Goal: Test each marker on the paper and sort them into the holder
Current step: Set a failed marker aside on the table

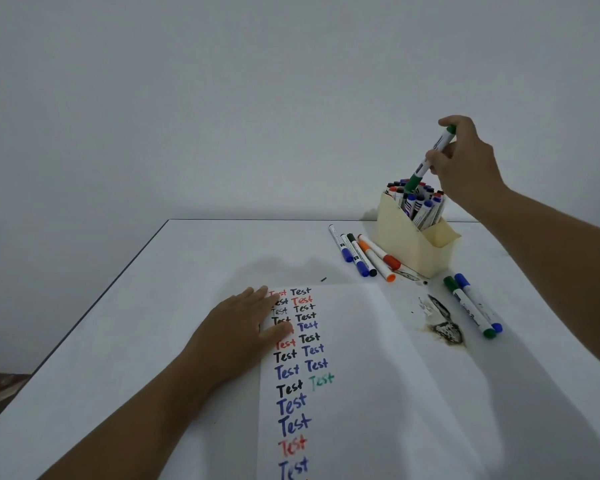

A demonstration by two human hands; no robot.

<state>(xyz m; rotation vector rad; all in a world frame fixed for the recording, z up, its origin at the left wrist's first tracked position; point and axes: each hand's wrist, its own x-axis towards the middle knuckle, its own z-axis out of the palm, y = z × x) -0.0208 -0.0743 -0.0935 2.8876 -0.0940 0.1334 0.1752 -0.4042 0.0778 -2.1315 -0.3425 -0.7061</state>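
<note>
My right hand [465,161] grips a green-capped marker [430,157], tilted cap-down with its cap among the several markers standing in the cream holder [406,244] at the table's far right. My left hand [246,327] rests flat, fingers straight, on the left side of the white paper [354,358], covering parts of the top words. The paper carries two columns of "Test" written in red, black, blue and one green.
Several loose markers [364,254] lie left of the holder, capped in blue, black and orange. A green and a blue marker [473,306] lie to its front right. Dark stains [445,327] mark the white table [153,289] right of the paper.
</note>
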